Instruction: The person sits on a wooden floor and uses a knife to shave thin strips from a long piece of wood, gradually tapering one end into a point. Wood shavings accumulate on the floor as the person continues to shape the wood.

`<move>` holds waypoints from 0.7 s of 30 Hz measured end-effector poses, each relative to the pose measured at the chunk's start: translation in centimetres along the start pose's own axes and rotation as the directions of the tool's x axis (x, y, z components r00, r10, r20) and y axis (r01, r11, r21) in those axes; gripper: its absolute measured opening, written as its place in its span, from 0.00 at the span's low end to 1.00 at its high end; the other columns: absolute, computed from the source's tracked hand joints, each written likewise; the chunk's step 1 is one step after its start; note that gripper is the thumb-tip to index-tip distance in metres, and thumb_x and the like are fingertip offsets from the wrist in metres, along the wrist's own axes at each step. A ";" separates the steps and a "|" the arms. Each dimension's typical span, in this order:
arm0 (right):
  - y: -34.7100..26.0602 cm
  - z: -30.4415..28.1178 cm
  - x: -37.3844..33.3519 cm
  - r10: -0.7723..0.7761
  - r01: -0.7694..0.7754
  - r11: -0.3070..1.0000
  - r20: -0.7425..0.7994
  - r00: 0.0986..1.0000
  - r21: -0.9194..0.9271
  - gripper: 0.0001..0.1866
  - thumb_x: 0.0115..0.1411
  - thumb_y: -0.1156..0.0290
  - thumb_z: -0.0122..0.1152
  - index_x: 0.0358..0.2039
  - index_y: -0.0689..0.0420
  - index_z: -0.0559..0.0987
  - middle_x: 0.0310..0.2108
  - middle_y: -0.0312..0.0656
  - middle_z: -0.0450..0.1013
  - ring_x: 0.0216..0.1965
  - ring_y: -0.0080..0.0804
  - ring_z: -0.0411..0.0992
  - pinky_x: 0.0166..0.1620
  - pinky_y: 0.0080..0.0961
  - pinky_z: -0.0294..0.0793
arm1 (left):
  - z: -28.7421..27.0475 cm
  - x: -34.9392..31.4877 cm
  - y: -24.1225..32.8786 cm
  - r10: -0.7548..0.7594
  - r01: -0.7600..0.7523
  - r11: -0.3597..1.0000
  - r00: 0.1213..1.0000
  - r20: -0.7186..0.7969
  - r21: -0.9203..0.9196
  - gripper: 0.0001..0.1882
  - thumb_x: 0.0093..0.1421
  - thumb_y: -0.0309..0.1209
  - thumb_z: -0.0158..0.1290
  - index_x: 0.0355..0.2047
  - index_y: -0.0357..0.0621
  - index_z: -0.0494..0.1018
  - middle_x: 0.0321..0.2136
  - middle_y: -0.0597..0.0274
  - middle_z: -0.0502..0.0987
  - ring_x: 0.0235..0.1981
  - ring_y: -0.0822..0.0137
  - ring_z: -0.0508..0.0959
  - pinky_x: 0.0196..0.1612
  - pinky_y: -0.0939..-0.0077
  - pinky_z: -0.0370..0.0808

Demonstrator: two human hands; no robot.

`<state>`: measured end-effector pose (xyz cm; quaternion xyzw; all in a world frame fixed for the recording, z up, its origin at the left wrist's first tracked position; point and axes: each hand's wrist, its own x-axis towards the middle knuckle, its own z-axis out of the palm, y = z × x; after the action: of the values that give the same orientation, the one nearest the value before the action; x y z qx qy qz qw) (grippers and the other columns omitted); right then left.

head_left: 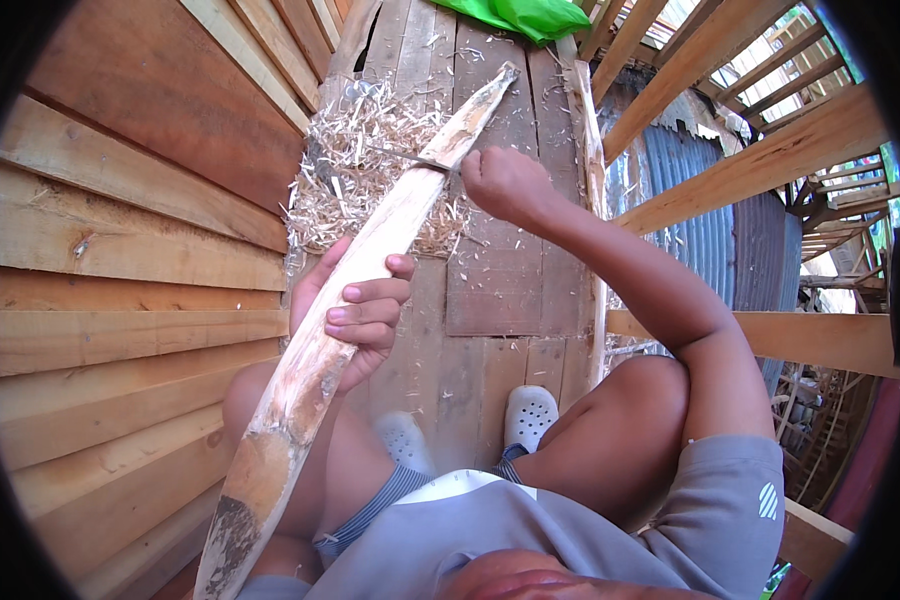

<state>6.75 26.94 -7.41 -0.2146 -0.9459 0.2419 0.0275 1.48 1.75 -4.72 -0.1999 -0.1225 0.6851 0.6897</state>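
A long, pale piece of wood (385, 235) slants from the lower left up to a tapered tip at the top centre. Most of its surface is bare and light, with dark bark-like patches near the low end. My left hand (362, 315) wraps round it from beneath, fingers curled over its right side. Across its upper part lies the thin blade of a knife (410, 156). My right hand (505, 182) is closed in a fist at the blade's right end; the handle is hidden inside it.
Curly wood shavings (355, 160) are heaped on the plank floor (495, 290) beyond my left hand. A plank wall (130, 240) runs along the left. Wooden railing bars (750, 160) stand at the right, with corrugated metal (685, 170) behind. A green plastic bag (530, 15) lies at the far end.
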 end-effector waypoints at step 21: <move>-2.3 0.3 -1.5 -0.065 0.066 0.998 0.022 0.998 -0.016 0.21 0.62 0.63 0.40 0.23 0.65 0.74 0.23 0.61 0.72 0.24 0.63 0.72 0.38 0.54 0.72 | 1.2 -1.8 -0.4 -0.001 0.010 0.995 0.997 -0.084 0.103 0.23 0.67 0.46 0.43 0.44 0.34 0.59 0.23 0.62 0.64 0.17 0.72 0.66 0.19 0.80 0.67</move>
<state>7.20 24.37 -6.53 -0.1812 -0.9546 0.2354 0.0236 1.30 0.07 -3.30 -0.1922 -0.0586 0.6797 0.7054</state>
